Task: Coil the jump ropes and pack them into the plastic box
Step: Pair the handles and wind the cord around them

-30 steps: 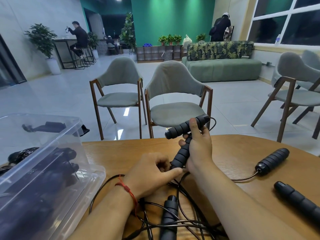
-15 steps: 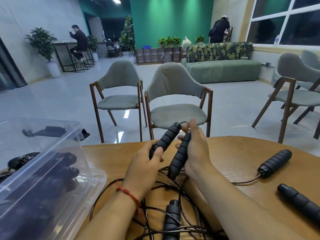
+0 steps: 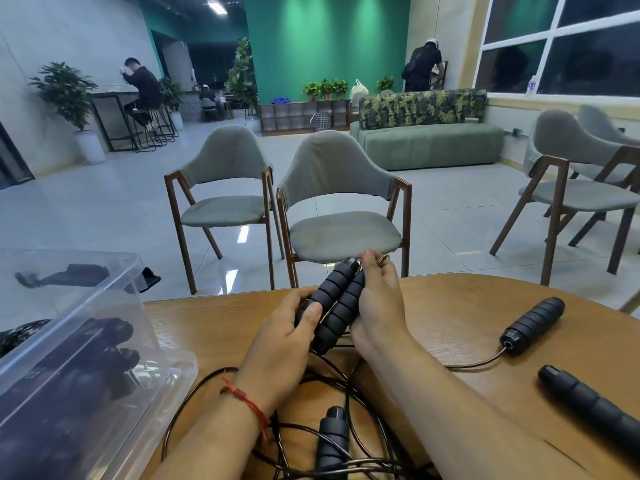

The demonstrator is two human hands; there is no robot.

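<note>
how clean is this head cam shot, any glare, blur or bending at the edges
Head view: wide-angle distortion bows the table edge and tilts the chairs at right; ceiling lights leave glare streaks on the floor tiles; the plastic box wall hazes the dark handles inside; the paired handles at centre look sharp.
</note>
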